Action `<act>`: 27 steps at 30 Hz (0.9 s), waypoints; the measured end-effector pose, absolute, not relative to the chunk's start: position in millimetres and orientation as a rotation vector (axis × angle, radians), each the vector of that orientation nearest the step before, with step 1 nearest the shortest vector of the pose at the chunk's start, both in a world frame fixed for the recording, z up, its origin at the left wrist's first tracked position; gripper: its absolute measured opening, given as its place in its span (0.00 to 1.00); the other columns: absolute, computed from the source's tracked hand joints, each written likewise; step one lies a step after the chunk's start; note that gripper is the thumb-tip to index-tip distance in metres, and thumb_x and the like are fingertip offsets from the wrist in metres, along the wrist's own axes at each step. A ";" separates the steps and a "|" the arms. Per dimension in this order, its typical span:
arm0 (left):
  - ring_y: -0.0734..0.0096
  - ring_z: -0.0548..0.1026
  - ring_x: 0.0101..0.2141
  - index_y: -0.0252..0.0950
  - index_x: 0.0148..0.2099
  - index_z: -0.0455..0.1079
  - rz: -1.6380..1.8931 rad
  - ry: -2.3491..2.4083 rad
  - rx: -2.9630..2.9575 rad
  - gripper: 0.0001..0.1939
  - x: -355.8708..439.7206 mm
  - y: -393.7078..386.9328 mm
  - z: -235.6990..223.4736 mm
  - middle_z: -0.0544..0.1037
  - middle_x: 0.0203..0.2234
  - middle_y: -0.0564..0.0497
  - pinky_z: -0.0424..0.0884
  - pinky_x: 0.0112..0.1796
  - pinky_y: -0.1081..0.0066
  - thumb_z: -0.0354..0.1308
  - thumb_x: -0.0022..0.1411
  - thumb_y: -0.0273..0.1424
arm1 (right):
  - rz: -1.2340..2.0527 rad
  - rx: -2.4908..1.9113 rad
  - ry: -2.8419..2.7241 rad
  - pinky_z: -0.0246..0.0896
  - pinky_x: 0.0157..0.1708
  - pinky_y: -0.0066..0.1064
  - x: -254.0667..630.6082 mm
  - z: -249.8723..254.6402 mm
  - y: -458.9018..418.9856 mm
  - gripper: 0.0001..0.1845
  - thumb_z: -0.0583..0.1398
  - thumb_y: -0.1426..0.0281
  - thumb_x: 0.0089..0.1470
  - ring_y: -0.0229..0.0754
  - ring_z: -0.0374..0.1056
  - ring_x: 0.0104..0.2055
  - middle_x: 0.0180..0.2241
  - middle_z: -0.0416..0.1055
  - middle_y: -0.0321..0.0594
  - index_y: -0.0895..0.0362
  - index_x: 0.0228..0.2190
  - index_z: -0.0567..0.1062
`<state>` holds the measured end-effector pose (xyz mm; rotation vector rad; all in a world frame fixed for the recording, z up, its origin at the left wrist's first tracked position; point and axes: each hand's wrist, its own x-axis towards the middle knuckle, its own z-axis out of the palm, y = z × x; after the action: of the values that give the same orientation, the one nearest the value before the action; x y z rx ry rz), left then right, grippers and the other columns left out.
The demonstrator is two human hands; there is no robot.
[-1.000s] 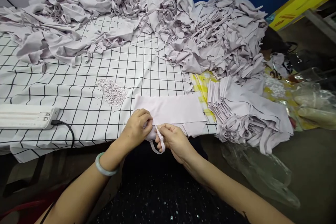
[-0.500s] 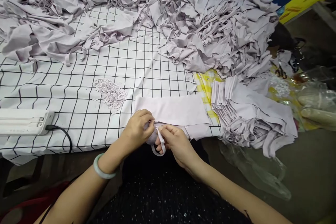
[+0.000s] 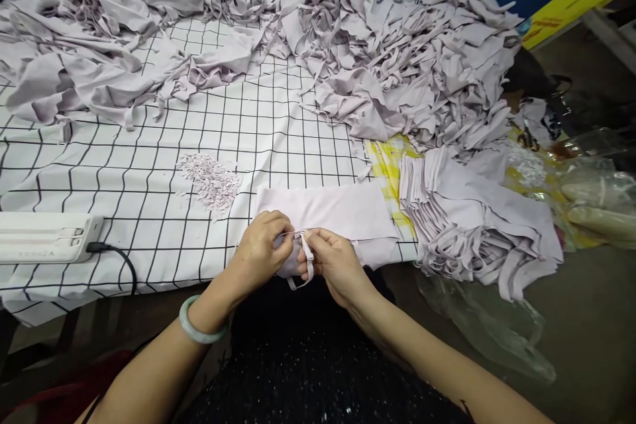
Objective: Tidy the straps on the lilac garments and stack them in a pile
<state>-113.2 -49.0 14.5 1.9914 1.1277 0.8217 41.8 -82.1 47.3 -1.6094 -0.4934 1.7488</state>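
Observation:
At the table's front edge lies a pale lilac fabric piece (image 3: 328, 209) with a narrow strap (image 3: 307, 257) looping down from it. My right hand (image 3: 334, 262) pinches the strap near its upper end, and the loop hangs beside its fingers. Close by on the left, my left hand (image 3: 263, 246) is closed in a pinch at the fabric's near edge. A thin light line, like a thread or the strap's edge, runs between the fingertips of both hands. What exactly sits in the left fingers is too small to make out.
Lilac fabric pieces are heaped (image 3: 422, 59) across the back, and a neat stack (image 3: 477, 212) stands at right. Small fabric snippets (image 3: 211, 180) lie left of my hands. A white power bank (image 3: 44, 237) with a black cable (image 3: 122, 255) is at far left. A plastic bag (image 3: 497, 331) hangs below.
My right hand has shifted slightly up and right with the strap, now held a little straighter. The left hand stays nearly in place. The view has tilted slightly.

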 end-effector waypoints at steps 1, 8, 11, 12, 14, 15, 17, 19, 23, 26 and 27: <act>0.67 0.71 0.35 0.36 0.34 0.68 0.821 1.126 1.990 0.06 -113.3 -48.9 15.2 0.74 0.31 0.49 0.68 0.39 0.63 0.53 0.62 0.22 | 1.751 -1.607 -0.499 0.64 0.18 0.25 42.0 47.3 -81.6 0.14 0.63 0.59 0.50 0.34 0.67 0.18 0.20 0.71 0.33 0.57 0.29 0.72; 0.67 0.71 0.35 0.36 0.34 0.68 0.835 1.122 1.984 0.07 -113.8 -48.9 16.8 0.74 0.32 0.49 0.68 0.39 0.63 0.53 0.63 0.22 | 1.794 -1.595 -0.561 0.62 0.17 0.26 46.3 47.2 -79.6 0.16 0.65 0.56 0.48 0.34 0.65 0.17 0.19 0.69 0.31 0.57 0.28 0.72; 0.67 0.71 0.35 0.36 0.33 0.68 0.849 1.129 1.989 0.07 -113.3 -49.3 17.4 0.74 0.31 0.49 0.68 0.39 0.64 0.53 0.62 0.21 | 1.803 -1.593 -0.596 0.61 0.17 0.26 48.9 47.7 -78.7 0.17 0.65 0.56 0.48 0.34 0.64 0.16 0.18 0.69 0.31 0.56 0.27 0.72; 0.67 0.71 0.34 0.36 0.33 0.68 0.852 1.133 1.993 0.07 -112.9 -49.5 17.8 0.74 0.31 0.49 0.68 0.38 0.64 0.53 0.62 0.21 | 1.804 -1.593 -0.603 0.60 0.17 0.26 49.5 48.0 -78.4 0.17 0.65 0.56 0.47 0.34 0.63 0.16 0.18 0.69 0.31 0.56 0.26 0.72; 0.67 0.71 0.33 0.36 0.33 0.68 0.858 1.143 2.000 0.07 -112.1 -49.9 18.9 0.75 0.31 0.50 0.68 0.38 0.64 0.53 0.62 0.21 | 1.807 -1.589 -0.599 0.59 0.17 0.26 50.1 48.7 -77.8 0.16 0.65 0.56 0.47 0.34 0.63 0.16 0.18 0.68 0.30 0.56 0.26 0.72; 0.68 0.70 0.33 0.36 0.33 0.68 0.861 1.148 2.002 0.07 -111.7 -50.0 19.4 0.75 0.30 0.50 0.68 0.37 0.64 0.53 0.62 0.21 | 1.813 -1.583 -0.590 0.59 0.17 0.25 50.2 49.0 -77.5 0.16 0.65 0.56 0.47 0.34 0.62 0.16 0.18 0.68 0.30 0.56 0.26 0.72; 0.68 0.70 0.33 0.36 0.33 0.68 0.866 1.163 1.996 0.07 -110.7 -50.3 19.9 0.75 0.30 0.50 0.68 0.37 0.65 0.53 0.62 0.21 | 1.821 -1.574 -0.571 0.59 0.17 0.26 49.9 49.7 -77.2 0.15 0.65 0.57 0.47 0.33 0.62 0.16 0.18 0.68 0.30 0.56 0.26 0.72; 0.67 0.71 0.33 0.36 0.33 0.68 0.874 1.181 1.983 0.07 -109.7 -50.5 19.5 0.75 0.30 0.50 0.68 0.37 0.64 0.53 0.62 0.22 | 1.818 -1.578 -0.555 0.59 0.17 0.26 49.1 50.1 -77.2 0.15 0.65 0.57 0.46 0.34 0.62 0.16 0.18 0.68 0.31 0.56 0.26 0.72; 0.67 0.71 0.33 0.37 0.33 0.67 0.894 1.193 1.963 0.07 -108.6 -50.8 17.6 0.74 0.30 0.50 0.68 0.38 0.64 0.53 0.62 0.23 | 1.783 -1.593 -0.546 0.60 0.18 0.27 46.3 49.3 -78.3 0.16 0.65 0.56 0.46 0.35 0.63 0.17 0.17 0.69 0.31 0.56 0.27 0.72; 0.67 0.71 0.33 0.37 0.33 0.68 0.895 1.184 1.970 0.06 -108.9 -51.0 16.8 0.75 0.30 0.50 0.68 0.38 0.64 0.53 0.62 0.23 | 1.795 -1.575 -0.567 0.59 0.17 0.26 44.5 48.0 -79.4 0.16 0.65 0.56 0.46 0.34 0.63 0.16 0.17 0.69 0.31 0.56 0.26 0.72; 0.67 0.71 0.33 0.37 0.33 0.68 0.895 1.184 1.972 0.06 -109.2 -51.0 17.0 0.75 0.30 0.50 0.68 0.38 0.64 0.53 0.62 0.23 | 1.795 -1.568 -0.569 0.59 0.17 0.26 44.2 47.6 -79.7 0.17 0.65 0.56 0.46 0.34 0.62 0.16 0.17 0.69 0.31 0.57 0.27 0.72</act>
<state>-109.2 -51.0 17.0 1.9715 1.1842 0.8954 44.2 -79.7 47.6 -1.5678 -0.5694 1.7955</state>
